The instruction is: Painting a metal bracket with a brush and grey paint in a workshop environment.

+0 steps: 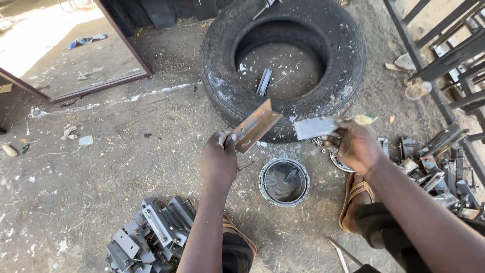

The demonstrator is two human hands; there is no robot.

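Nearest, at lower left: heap of grey-coated brackets [146, 237] on the dirt floor, stacked loosely beside the knee. Just right of that, left hand [218, 159] closed round the lower end of a rusty angle piece [255, 125], held up and tilted, well clear of the ground, in front of the old tyre [283, 65]. Below and between both hands, open paint tin [284, 182] with grey paint inside, standing on the floor. Further right, right hand [353, 146] gripped on a wide flat brush [316, 127], grey bristles pointing toward the angle piece but apart from it by a small gap. Beyond the sandal [356, 199], at far right, jumble of metal pieces [439, 167] beside a dark steel frame.

Judged best for coating this piece well: pinch only the very end, so fingers cover as little steel as possible. Stroke along the length, not across. Turn the wrist to reach the inner corner of the angle. Work above the tin so drips fall back in. Load lightly to avoid runs.
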